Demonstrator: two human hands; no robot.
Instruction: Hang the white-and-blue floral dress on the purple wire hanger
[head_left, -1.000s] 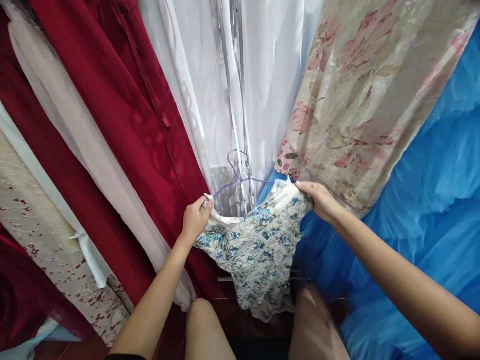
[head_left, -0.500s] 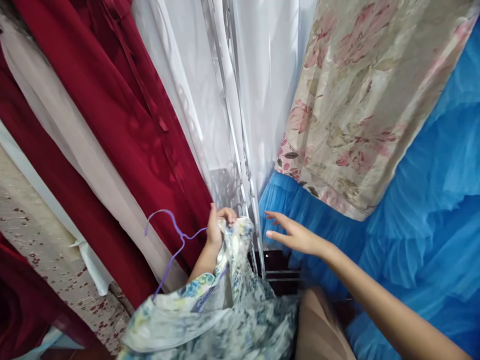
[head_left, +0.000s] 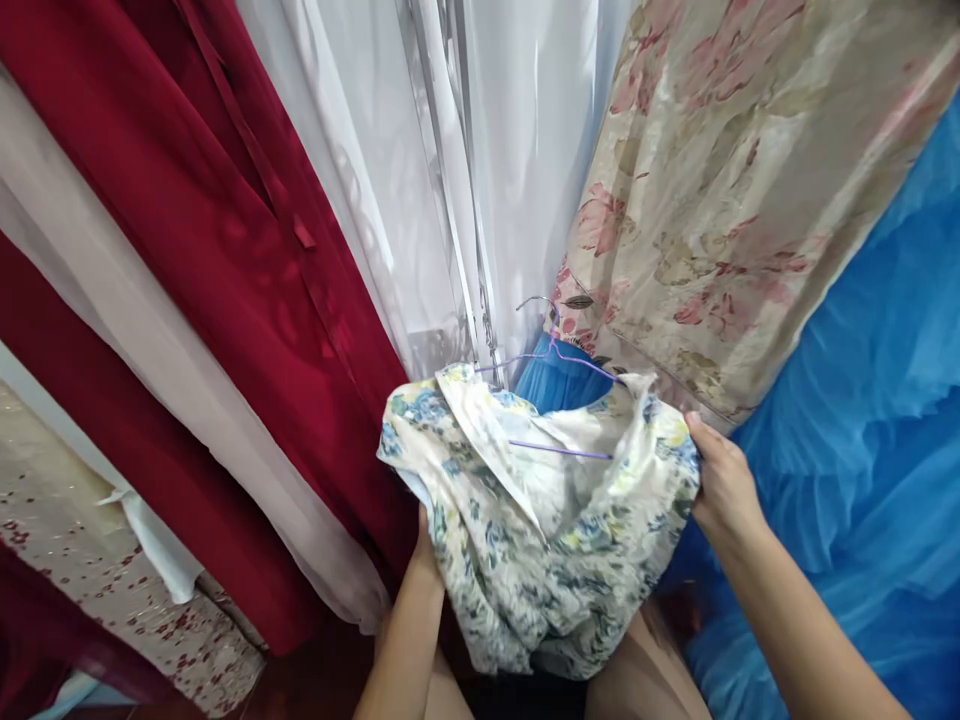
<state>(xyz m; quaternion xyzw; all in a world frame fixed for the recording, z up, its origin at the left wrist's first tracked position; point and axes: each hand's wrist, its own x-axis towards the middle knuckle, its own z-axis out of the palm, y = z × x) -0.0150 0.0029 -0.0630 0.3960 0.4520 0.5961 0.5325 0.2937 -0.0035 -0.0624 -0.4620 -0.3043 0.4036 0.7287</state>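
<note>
A white dress with blue and yellow flowers hangs over my lap, its V-neck facing up and its lower part bunched. Its shoulders sit on a thin purple hanger; the metal hook points up and left, and the lower bar shows inside the neckline. My right hand is closed on the sleeve at the right, thumb on top. At the left side of the dress, my left hand grips the cloth from below, most of its fingers hidden behind the fabric.
Long dark red gowns and a pale pink one hang at the left. White cloth fills the back middle. At the right hang a beige floral dress and a ruffled blue gown.
The floral dress has been spread out upright, and the hanger has swung from the left to its middle. My right hand, free before, now grips a sleeve; my left hand has moved lower.
</note>
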